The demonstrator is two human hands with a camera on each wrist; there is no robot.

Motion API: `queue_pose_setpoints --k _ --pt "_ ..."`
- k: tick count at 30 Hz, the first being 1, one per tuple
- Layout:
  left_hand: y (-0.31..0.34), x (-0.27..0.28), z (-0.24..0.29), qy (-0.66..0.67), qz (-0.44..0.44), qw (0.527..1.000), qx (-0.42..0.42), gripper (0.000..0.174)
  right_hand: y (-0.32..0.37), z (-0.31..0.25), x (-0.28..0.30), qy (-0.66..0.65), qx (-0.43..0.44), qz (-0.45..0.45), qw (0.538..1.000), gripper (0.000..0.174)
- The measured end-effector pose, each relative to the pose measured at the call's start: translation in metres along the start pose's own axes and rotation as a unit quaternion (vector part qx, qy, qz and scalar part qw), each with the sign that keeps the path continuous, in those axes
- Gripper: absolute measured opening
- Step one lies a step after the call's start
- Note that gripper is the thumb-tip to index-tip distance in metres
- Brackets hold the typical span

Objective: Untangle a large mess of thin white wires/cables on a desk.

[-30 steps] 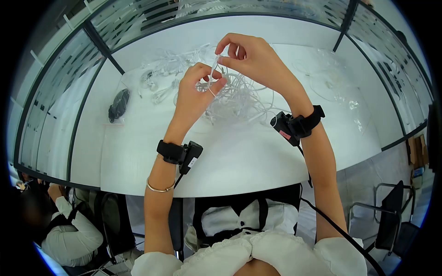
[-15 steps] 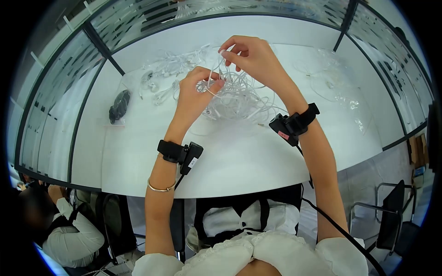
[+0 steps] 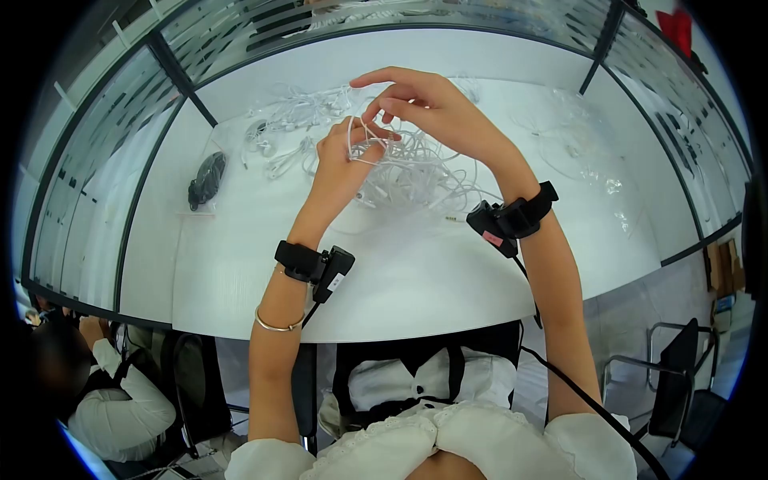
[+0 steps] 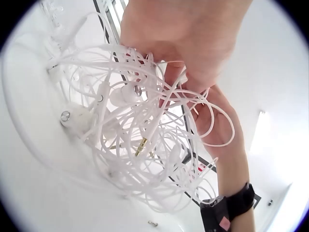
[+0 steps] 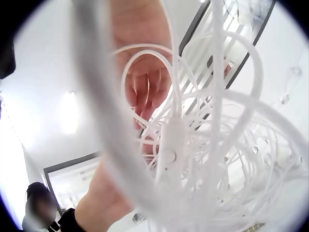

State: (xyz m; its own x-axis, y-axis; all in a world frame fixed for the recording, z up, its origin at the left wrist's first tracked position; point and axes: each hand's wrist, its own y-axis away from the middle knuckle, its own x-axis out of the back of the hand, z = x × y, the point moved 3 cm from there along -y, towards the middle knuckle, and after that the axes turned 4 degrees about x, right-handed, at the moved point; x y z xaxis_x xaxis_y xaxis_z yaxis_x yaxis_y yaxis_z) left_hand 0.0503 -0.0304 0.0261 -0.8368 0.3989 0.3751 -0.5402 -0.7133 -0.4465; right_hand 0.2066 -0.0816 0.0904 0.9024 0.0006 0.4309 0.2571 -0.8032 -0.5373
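Note:
A tangle of white wired earphones (image 3: 416, 172) lies in front of both hands, with loops spilling over one another. My left hand (image 3: 340, 164) pinches some of its cables between thumb and fingers at the left side of the heap. One loop crosses over those fingers. Just above, my right hand (image 3: 436, 108) reaches leftward with its index finger stretched out and lower fingertips right at that loop. In the left wrist view, a gold plug (image 4: 141, 146) and an earbud (image 4: 126, 94) hang among the strands. An inline control (image 5: 169, 152) stands out in the right wrist view.
More white cables (image 3: 308, 108) lie at the table's back left. A bagged black item (image 3: 208, 182) is at the left, clear plastic bags (image 3: 588, 152) at the right. Low partitions (image 3: 392, 48) enclose the white table (image 3: 416, 280). Another person (image 3: 120, 400) sits lower left.
My right hand has lowered slightly and shifted left, its index finger straightening from a pinch on a cable. The cable loop now falls over my left hand's fingers, which stay near the same spot.

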Motion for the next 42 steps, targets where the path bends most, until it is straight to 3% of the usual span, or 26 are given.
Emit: queue_pose_setpoints --k 3,6,10,18,19,22,24,26,30,33,36,40,42 --pt "-0.001 0.0 -0.006 0.147 -0.049 0.986 0.055 0.022 0.005 0.002 0.004 0.044 -0.002 -0.001 0.999 0.041" --pt "-0.001 0.003 -0.003 0.145 -0.025 0.985 0.092 0.029 0.009 0.002 0.006 0.078 -0.029 -0.017 0.996 0.045" --pt "-0.003 0.009 -0.009 0.101 0.032 0.991 0.077 0.031 0.009 0.0 0.007 0.13 -0.026 -0.035 0.991 0.046" --pt "-0.004 0.025 -0.032 0.114 0.206 0.969 0.068 0.019 0.004 -0.017 0.013 0.169 0.027 0.099 0.98 0.029" --pt "-0.002 0.028 -0.033 0.131 0.215 0.963 0.101 0.021 0.004 -0.021 0.014 0.176 0.039 0.114 0.977 0.027" --pt "0.001 0.038 -0.037 0.164 0.234 0.943 0.173 0.033 0.006 -0.033 0.007 0.166 0.031 0.026 0.985 0.026" --pt "0.003 0.042 -0.045 0.153 0.243 0.935 0.21 0.034 0.013 -0.038 -0.004 0.142 -0.025 -0.118 0.982 0.027" --pt "0.003 0.048 -0.054 0.141 0.246 0.931 0.23 0.035 0.023 -0.036 -0.011 0.143 -0.086 -0.267 0.949 0.032" --pt "0.0 0.055 -0.054 0.177 0.256 0.928 0.206 0.031 0.033 -0.006 -0.011 0.227 -0.045 -0.231 0.945 0.036" --pt "-0.005 0.058 -0.031 0.17 0.211 0.949 0.161 0.03 0.033 0.017 -0.001 0.383 0.022 -0.115 0.916 0.037" --pt "-0.004 0.054 -0.024 0.086 0.133 0.978 0.135 0.037 0.034 0.035 0.004 0.402 -0.026 -0.11 0.909 0.04" --pt "0.005 0.055 -0.01 -0.02 0.059 0.989 0.133 0.039 0.032 0.048 0.022 0.273 -0.149 -0.064 0.948 0.04" --pt "0.008 0.054 -0.002 -0.036 0.059 0.991 0.11 0.033 0.034 0.04 0.028 0.302 -0.106 -0.066 0.945 0.037"
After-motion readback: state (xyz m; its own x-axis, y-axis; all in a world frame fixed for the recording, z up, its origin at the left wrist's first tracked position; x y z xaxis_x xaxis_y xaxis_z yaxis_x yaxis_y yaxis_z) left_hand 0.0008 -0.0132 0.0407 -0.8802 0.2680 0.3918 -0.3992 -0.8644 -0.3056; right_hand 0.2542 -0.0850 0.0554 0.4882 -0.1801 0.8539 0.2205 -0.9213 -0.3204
